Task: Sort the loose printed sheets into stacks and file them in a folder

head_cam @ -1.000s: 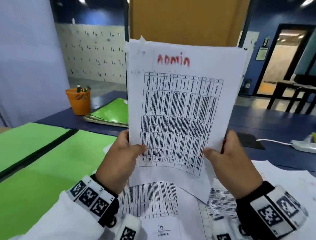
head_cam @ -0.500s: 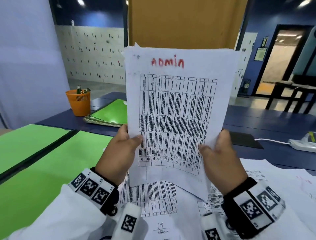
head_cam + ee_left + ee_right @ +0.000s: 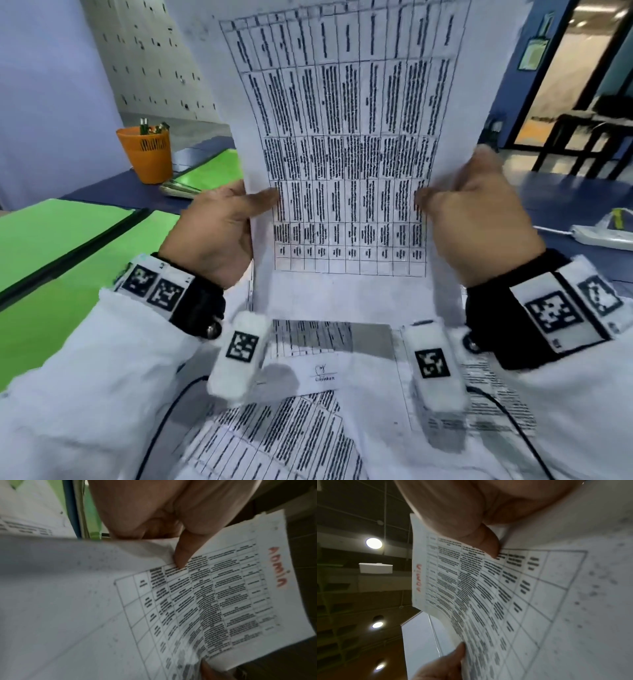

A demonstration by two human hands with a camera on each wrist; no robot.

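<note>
Head view: the left hand point(image 3: 219, 233) and right hand point(image 3: 479, 222) held a printed sheet point(image 3: 346, 137) upright by its side edges, thumbs clamped on its front, above loose sheets point(image 3: 284, 442) on the table; its top was cropped. A green folder point(image 3: 54, 236) lay open at left, near an orange cup point(image 3: 147, 154). Left wrist view: the red heading "ADMIN" point(image 3: 278, 566) showed, with the thumb point(image 3: 183, 553) pressed on the grid. Right wrist view: ceiling lights point(image 3: 373, 543) appeared behind the sheet.

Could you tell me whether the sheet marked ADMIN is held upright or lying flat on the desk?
Upright. The ADMIN sheet is off the desk, pinched at its sides by the left hand and right hand.
</note>
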